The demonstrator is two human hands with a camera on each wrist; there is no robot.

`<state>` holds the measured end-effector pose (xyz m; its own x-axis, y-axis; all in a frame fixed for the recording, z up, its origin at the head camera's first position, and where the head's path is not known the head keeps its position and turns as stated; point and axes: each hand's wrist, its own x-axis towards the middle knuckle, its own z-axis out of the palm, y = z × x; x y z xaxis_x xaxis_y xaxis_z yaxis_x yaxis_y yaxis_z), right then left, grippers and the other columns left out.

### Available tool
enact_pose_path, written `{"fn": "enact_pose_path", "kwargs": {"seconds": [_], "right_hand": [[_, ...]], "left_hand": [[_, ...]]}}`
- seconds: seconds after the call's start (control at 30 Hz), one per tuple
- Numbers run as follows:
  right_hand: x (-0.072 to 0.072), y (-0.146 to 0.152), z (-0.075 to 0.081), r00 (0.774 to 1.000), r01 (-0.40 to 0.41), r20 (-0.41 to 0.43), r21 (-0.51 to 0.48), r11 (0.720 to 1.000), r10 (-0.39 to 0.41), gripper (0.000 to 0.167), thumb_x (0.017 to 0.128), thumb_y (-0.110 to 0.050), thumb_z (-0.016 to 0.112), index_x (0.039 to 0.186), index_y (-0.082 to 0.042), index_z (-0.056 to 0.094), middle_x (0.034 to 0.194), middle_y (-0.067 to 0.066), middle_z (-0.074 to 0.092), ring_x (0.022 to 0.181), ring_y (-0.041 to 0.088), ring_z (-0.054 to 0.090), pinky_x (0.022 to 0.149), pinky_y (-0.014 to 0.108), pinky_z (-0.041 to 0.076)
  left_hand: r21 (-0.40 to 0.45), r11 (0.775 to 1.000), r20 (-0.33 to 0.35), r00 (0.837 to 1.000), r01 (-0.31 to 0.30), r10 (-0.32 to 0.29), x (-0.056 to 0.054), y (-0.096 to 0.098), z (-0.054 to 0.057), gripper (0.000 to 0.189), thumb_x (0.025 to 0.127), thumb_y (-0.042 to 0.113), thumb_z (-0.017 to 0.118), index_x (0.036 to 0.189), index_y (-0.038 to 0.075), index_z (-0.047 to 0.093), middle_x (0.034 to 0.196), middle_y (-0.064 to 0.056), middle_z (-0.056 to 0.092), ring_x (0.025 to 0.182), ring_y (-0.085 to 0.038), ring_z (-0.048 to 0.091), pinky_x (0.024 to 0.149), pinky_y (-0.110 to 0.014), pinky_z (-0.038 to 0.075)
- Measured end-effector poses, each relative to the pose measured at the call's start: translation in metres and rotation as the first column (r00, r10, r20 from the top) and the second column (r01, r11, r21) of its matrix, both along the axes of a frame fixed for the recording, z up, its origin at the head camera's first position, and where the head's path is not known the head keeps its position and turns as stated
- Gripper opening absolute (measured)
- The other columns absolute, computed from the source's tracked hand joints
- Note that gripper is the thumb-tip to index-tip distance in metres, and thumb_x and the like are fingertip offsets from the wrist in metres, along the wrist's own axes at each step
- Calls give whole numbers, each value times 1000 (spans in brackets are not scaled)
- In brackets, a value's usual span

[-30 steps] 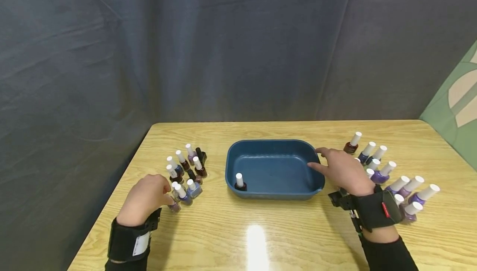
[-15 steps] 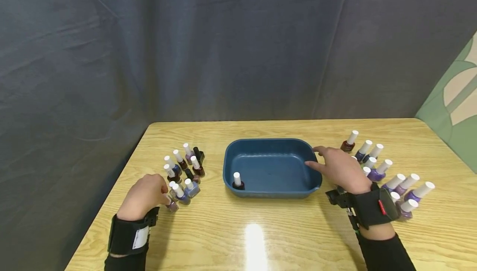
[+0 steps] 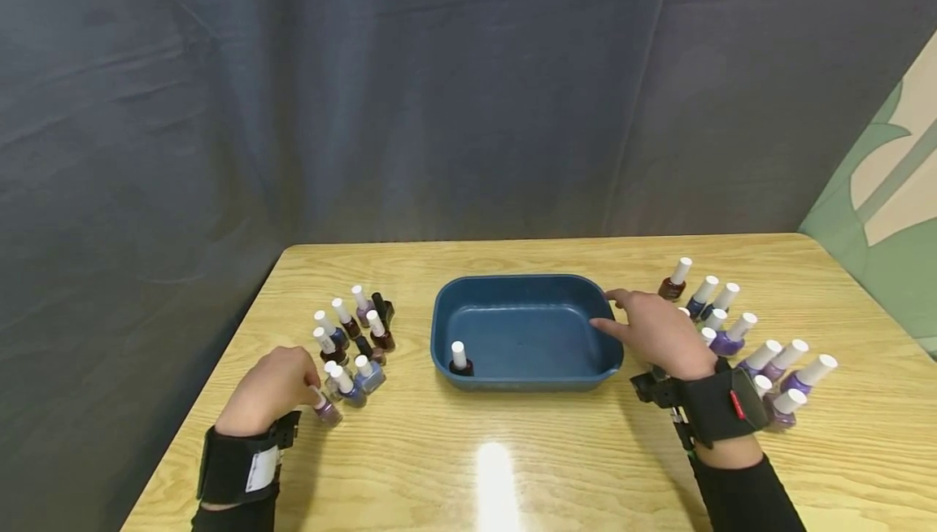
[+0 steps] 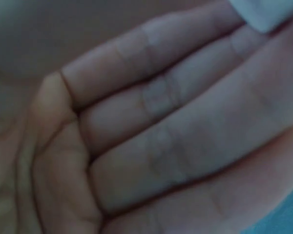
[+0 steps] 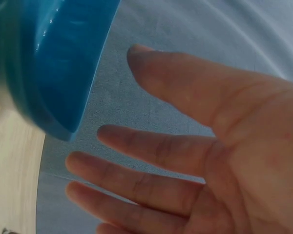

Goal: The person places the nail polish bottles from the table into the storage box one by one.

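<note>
Noted blue tray at centre, long axis left to right. Found right hand at its right end, fingers spread, empty; left hand pinching purple bottle by its top, left and near of tray.

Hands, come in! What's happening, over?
Left hand pinches purple bottle by its cap. Right hand beside blue tub, holding nothing. Other bottles standing close to purple one.
</note>
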<state>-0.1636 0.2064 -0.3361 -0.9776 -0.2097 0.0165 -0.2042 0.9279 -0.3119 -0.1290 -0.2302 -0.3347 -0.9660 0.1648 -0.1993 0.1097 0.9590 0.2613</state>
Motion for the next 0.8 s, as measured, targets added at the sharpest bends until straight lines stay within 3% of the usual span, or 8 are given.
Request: {"fn": "enact_pose_path", "kwargs": {"seconds": [0.1, 0.2, 0.33, 0.47, 0.6, 0.8], "right_hand": [[0, -1, 0, 1000, -1, 2, 1, 1000, 1, 54, 85, -35, 62, 120, 5, 56, 107, 25, 64, 83, 32, 64, 65, 42, 51], [0, -1, 0, 1000, 0, 0, 2, 1000, 0, 54, 85, -35, 62, 119, 6, 56, 107, 26, 63, 84, 33, 64, 66, 43, 52], [-1, -1, -1, 1000, -5, -4, 3, 1000, 5, 53, 85, -35, 62, 118, 6, 56, 107, 26, 63, 84, 34, 64, 66, 44, 51], [-1, -2, -1, 1000, -9, -5, 6, 1000, 9, 52, 85, -35, 62, 118, 5, 57, 107, 26, 63, 82, 32, 64, 64, 42, 51], [-1, -2, -1, 1000, -8, 0, 6, 1000, 8, 52, 85, -35, 62, 118, 5, 57, 107, 26, 63, 81, 31, 64, 61, 39, 51], [-2, -1, -1, 1000, -17, 2, -6, 1000, 17, 51, 85, -34, 63, 118, 6, 57, 106, 26, 64, 76, 26, 64, 59, 36, 49]], "left_hand": [[-2, 1000, 6, 1000, 7, -7, 2, -5, 4, 25, 68, 0, 70, 51, 10, 55, 52, 6, 29, 51, -11, 27, 49, -24, 23], [-3, 1000, 8, 1000, 24, -24, 5, -11, 11, 16, 69, 3, 71, 57, 10, 62, 55, 7, 43, 52, -9, 36, 49, -25, 30], [-15, 999, 22, 998, 51, -51, 13, -18, 22, 4, 71, 9, 73, 74, 10, 70, 72, 2, 63, 62, -10, 52, 57, -28, 43], [-12, 997, 6, 997, 83, -83, 23, -18, 31, 6, 74, 12, 73, 80, 13, 71, 76, 4, 65, 65, -9, 55, 59, -28, 46], [-15, 989, -82, 986, 145, -146, 31, -12, 37, 7, 74, 12, 73, 80, 16, 71, 75, 7, 65, 65, -6, 55, 58, -26, 45], [-13, 975, -236, 946, 224, -220, 30, 6, 43, 10, 74, 8, 73, 79, 16, 71, 73, 8, 66, 65, -4, 58, 59, -24, 46]]}}
